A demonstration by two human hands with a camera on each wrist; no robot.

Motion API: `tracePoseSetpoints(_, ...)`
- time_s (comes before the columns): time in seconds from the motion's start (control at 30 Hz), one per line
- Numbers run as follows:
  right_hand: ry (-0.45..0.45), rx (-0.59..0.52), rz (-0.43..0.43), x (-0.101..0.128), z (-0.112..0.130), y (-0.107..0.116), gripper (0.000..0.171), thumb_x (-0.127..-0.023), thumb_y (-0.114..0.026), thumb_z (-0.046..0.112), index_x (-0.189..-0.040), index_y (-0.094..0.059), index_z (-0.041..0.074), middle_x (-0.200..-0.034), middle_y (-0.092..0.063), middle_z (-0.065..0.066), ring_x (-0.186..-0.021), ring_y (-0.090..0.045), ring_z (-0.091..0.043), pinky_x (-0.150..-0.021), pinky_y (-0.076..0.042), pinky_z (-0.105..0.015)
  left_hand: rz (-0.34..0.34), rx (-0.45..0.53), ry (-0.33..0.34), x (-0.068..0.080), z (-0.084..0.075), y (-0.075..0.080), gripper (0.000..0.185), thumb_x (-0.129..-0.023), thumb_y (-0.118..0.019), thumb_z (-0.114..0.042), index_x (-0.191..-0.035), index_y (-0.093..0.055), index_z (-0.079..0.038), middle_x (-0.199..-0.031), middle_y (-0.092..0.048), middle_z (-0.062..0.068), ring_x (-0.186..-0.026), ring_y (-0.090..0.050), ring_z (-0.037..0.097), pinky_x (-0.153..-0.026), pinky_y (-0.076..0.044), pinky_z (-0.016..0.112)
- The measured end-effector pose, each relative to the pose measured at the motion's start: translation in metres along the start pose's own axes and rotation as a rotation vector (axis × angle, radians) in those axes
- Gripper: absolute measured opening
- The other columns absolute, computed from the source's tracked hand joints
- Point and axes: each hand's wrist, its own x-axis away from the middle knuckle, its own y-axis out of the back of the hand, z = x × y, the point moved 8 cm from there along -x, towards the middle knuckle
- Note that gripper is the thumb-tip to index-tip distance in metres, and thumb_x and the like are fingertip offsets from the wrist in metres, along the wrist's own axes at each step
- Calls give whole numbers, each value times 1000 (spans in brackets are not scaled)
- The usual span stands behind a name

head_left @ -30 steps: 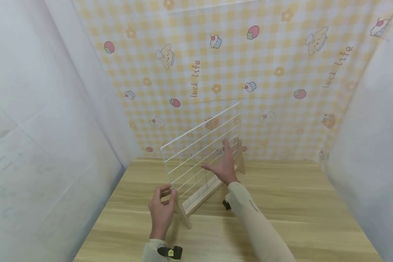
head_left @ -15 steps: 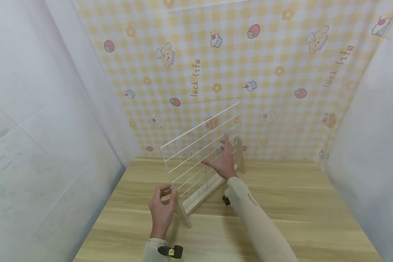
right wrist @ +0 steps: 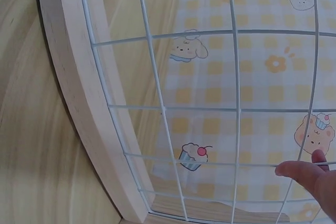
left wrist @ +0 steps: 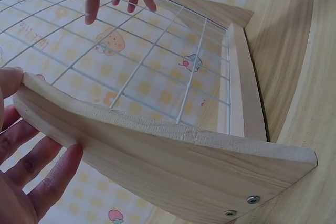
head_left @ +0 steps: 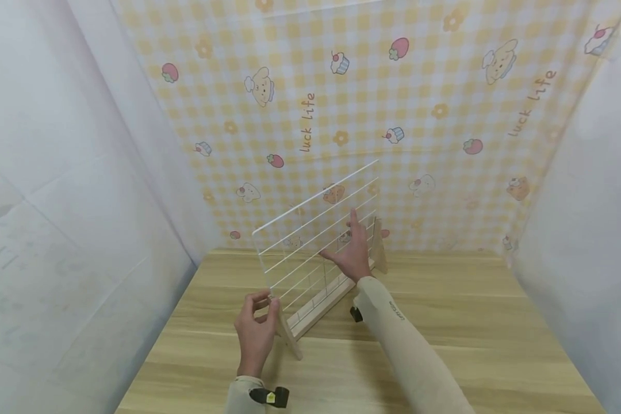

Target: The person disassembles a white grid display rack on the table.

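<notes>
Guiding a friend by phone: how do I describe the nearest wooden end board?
On the table, a white wire grid stands on a wooden base. The end board rises at its near end. Unlike the far board, it is gripped by the left hand.

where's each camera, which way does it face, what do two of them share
Head: worn on the head, facing forward and down at the wire grid; left hand, right hand and sleeves show.
Left wrist: worn there, facing along the wooden side piece; left fingers at left, right hand at top.
Right wrist: worn there, facing patterned cloth through the wire grid; part of right hand.
Head and left wrist share both hands.
</notes>
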Motion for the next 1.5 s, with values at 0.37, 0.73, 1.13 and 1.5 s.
tracePoseSetpoints(0.37, 16, 8, -35, 1, 0, 1, 123, -56, -87, 38, -149, -9, 21, -124, -43, -10, -100, -43, -21, -83, -44, -37, -12, -16, 5, 1, 1, 0, 25, -83, -68, -30, -105, -61, -20, -102, -67, -3, -94, -65, 16, -73, -58, 34)
tracePoseSetpoints(0.73, 61, -3, -60, 1, 4, 5, 121, -56, -87, 27, -149, -11, 16, -124, -44, -14, -101, -44, -24, -84, -46, -41, 9, -48, -41, 0, -3, -1, 24, -83, -68, -29, -104, -64, -19, -102, -67, -1, -91, -66, 18, -66, -57, 24)
tracePoseSetpoints(1.13, 90, 23, -105, -16, 19, 23, 122, -53, -88, 31, -149, -14, 17, -121, -47, -14, -100, -50, -31, -81, -48, -40, 36, -16, -73, -5, -9, -3, 22, -84, -68, -28, -102, -66, -17, -102, -68, 1, -89, -65, 14, -67, -57, 25)
tracePoseSetpoints(1.5, 112, 3, -105, -29, 47, 29, 121, -55, -88, 32, -149, -13, 16, -127, -45, -15, -101, -49, -28, -84, -47, -41, 30, -30, -63, 2, -41, 7, 20, -82, -70, -12, -100, -66, -7, -97, -69, 12, -89, -67, 26, -64, -54, 17)
